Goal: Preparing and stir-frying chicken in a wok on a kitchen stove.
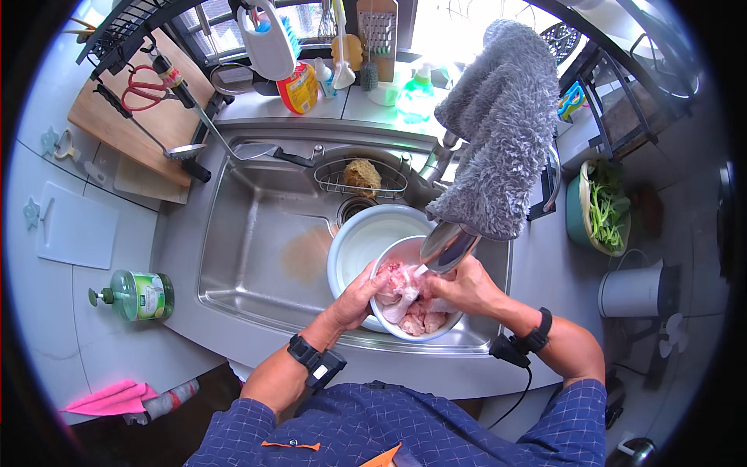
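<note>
A white bowl (pixel 378 318) of raw chicken pieces (pixel 408 303) is held tilted over the sink (pixel 262 257). My left hand (pixel 355 299) grips its left rim, with the thumb over the edge against the meat. From the right, my right hand (pixel 473 287) reaches into the bowl and has its fingers on a piece of chicken; the tap partly hides them. Directly above the meat is the metal tap spout (pixel 448 248), its upper part wrapped in a grey fluffy cloth (pixel 502 128). A larger pale basin (pixel 353 251) sits in the sink, partly behind the bowl.
A wire caddy (pixel 362 185) with a scrubber (pixel 362 176) hangs at the sink's back. The knife (pixel 280 153) lies on the rear left edge. At left stands a green soap bottle (pixel 143 296). Greens fill a tub (pixel 578 213) at right, near a white appliance (pixel 631 290).
</note>
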`<state>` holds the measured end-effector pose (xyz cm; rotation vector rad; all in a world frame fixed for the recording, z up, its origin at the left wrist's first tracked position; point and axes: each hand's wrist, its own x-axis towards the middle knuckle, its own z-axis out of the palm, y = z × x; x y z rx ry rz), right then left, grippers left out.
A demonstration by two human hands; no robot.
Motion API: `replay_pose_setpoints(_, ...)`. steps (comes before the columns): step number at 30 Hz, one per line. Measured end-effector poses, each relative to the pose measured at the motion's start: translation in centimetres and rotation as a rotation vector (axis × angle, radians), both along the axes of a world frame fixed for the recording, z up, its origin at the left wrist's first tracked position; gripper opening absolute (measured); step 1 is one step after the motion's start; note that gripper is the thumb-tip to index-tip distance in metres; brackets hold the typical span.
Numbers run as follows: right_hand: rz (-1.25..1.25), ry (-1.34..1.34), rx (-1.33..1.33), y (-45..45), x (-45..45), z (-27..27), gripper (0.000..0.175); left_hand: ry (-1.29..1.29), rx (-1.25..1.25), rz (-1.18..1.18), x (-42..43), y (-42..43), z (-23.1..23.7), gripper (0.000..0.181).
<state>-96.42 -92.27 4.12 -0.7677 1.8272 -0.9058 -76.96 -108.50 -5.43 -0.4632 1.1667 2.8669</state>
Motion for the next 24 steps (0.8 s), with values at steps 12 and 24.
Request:
replay_pose_setpoints(12, 0.309, 0.468, -0.205, -1.0, 0.5, -3.0, 0.053, 0.072, 0.058, -0.067, -0.9, 0.2, 1.0, 0.093)
replay_pose_setpoints(24, 0.471, 0.908, -0.299, -1.2, 3.2, 0.9, 0.090, 0.040, 0.059, -0.028, -0.5, -0.5, 1.5, 0.074)
